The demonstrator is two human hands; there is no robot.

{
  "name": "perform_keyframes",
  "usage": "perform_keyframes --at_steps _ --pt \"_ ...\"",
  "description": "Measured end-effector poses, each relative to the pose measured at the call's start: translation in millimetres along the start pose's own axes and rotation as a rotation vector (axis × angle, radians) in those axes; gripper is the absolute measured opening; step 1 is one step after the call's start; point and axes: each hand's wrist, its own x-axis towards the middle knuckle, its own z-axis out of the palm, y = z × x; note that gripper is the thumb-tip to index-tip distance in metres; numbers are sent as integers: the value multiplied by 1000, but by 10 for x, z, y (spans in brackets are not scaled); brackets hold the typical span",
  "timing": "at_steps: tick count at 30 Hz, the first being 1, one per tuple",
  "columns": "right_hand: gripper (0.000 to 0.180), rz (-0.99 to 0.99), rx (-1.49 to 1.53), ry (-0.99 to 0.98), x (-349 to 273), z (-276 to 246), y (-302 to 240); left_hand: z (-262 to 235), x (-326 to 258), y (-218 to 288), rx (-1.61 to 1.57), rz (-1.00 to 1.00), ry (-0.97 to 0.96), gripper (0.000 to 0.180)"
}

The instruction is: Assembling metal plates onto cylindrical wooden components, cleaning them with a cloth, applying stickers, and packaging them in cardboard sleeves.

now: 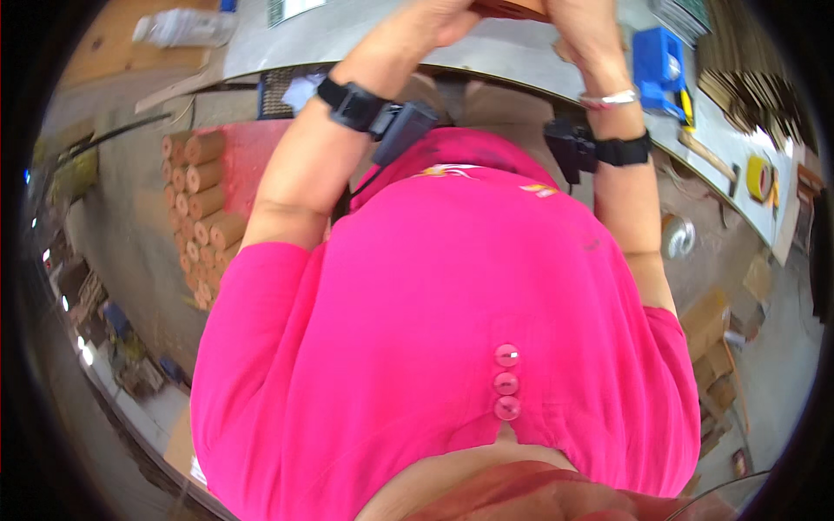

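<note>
At the top edge of the head view, a reddish-brown object (514, 9) spans the gap between my two hands. Only its near edge shows; the picture cuts off the rest, so its kind is unclear. My left hand (445, 19) grips its left end, with most of the fingers out of the picture. On its right end my right hand (592, 33) is closed, with a curled fingertip visible below. Both hands are over the grey-white worktable (347, 39). Each forearm wears a black strap with a dark device, and a bracelet circles my right wrist.
Right of my right hand stands a blue tape dispenser (658, 69), with a hammer (708, 156) and a yellow tape roll (759, 179) nearer. Stacked brown sheets (756, 65) rise at the far right. Brown rolls (204, 178) are piled at left; a clear bottle (184, 29) lies far left.
</note>
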Motion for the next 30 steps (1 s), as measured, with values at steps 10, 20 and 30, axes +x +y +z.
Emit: perform_keyframes --at_steps 10,20,30 --pt "51 103 -50 98 -193 -10 -171 -69 -189 108 210 -17 17 64" --pt "35 209 -261 -60 -279 -169 -130 -295 -365 -138 -63 -138 -99 69" --pt "47 -621 -1250 480 1311 -2615 -1822 -872 -804 278 -139 -41 30 65"
